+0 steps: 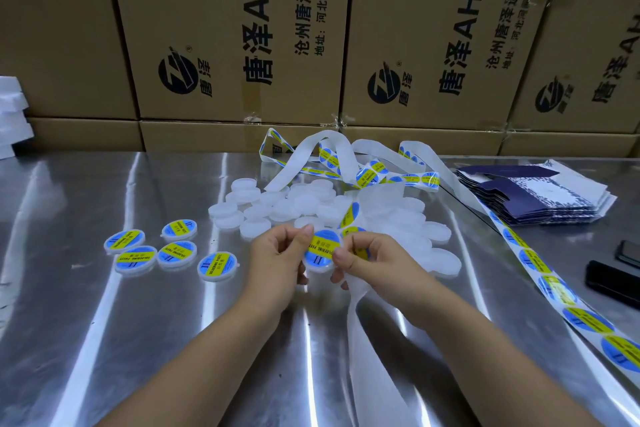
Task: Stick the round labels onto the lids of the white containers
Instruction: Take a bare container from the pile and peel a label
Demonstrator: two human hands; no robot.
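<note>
A small white container with a round blue and yellow label on its lid is held up over the steel table. My left hand grips its left side, thumb on the label's edge. My right hand pinches its right side and also holds the white backing strip that trails toward me. Several labelled containers lie in a group at the left. A heap of plain white containers sits behind my hands.
A long strip of labels runs along the table's right side and tangles behind the heap. Flat dark blue cartons are stacked at the right. Black devices lie near the right edge. Cardboard boxes wall off the back.
</note>
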